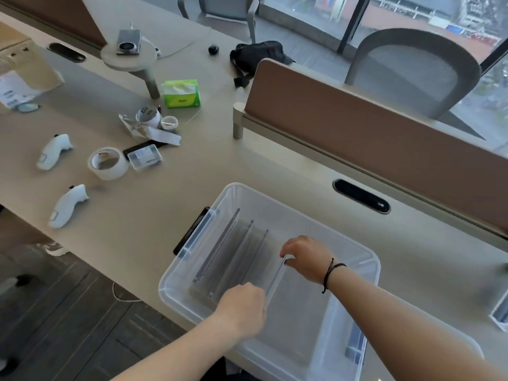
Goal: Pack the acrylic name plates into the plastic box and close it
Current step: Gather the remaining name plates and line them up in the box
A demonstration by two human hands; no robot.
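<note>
A clear plastic box stands open on the desk, lid off, with a black latch on its left wall. Inside, three acrylic name plates stand on edge side by side along the left part. A fourth clear plate is held upright just to their right. My left hand grips its near end and my right hand grips its far end, both inside the box. The right half of the box holds nothing.
To the left lie a tape roll, two white controllers, a small clear case and a green tissue pack. A brown divider panel runs behind the box. Another clear item sits at the right edge.
</note>
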